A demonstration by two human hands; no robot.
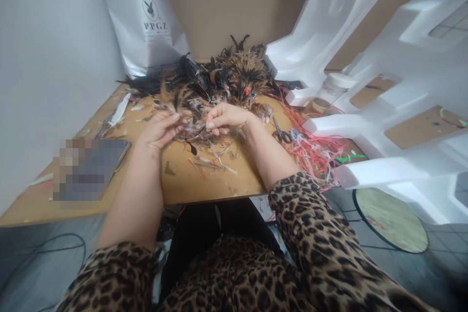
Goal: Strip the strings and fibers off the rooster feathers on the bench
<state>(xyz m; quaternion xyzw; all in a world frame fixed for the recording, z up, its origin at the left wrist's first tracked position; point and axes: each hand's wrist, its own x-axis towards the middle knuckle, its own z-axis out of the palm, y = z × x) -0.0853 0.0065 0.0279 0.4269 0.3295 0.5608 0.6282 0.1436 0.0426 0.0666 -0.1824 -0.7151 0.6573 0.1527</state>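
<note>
My left hand point(161, 129) is closed on a small bunch of feathers point(174, 98), brown and black, whose tips fan out above the thumb. Close by on the right, the fingers of my right hand point(229, 117) are pinched together. Something small and reddish shows at its fingertips, too blurred to name. Loose feathers and scraps point(199, 136) lie on the table beneath both hands. Behind them spreads a large heap of brown and black feathers point(241, 70), with bits of red among it.
Scissors point(281, 132) lie right of my right forearm, beside a tangle of pink and white ties point(316, 156). White foam pieces point(387, 170) crowd the right side. A white bag point(153, 53) stands at the back; a blurred-out flat object point(89, 170) lies left on the wooden table point(215, 190).
</note>
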